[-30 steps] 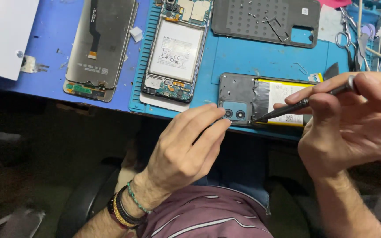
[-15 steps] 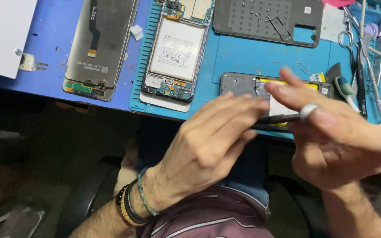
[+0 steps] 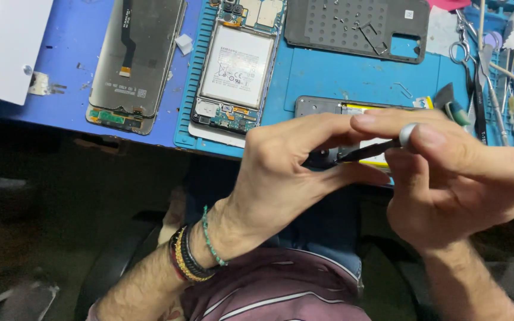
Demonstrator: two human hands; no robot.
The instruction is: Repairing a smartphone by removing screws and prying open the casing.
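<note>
Head view: right hand gripping screwdriver, left hand pinching opened phone

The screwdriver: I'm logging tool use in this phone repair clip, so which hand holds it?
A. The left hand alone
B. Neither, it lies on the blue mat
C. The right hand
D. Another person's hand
C: the right hand grips the thin dark screwdriver with a fingertip on its round cap, while the left hand steadies the opened phone at the tip.
</note>
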